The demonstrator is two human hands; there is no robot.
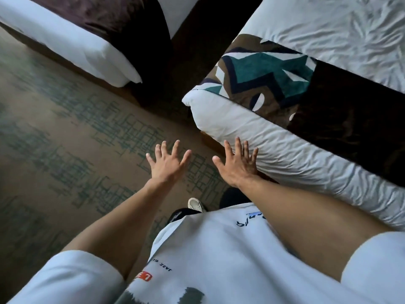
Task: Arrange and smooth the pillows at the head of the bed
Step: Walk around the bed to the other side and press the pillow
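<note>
I stand at the foot corner of a bed (285, 154) covered in wrinkled white linen. A dark brown runner (350, 128) with a teal, white and navy patterned end (263, 75) lies across it. My right hand (237, 165) is spread open, fingers over the white corner edge of the bed. To its left, my left hand (167, 163) is also spread open, held out above the carpet and touching nothing. No pillows show in this view; the head of the bed is out of frame.
A second bed (72, 47) with white linen and a dark runner stands at the upper left. Patterned brown and green carpet (65, 132) covers the floor between the beds. My shoe (196, 205) shows below my hands.
</note>
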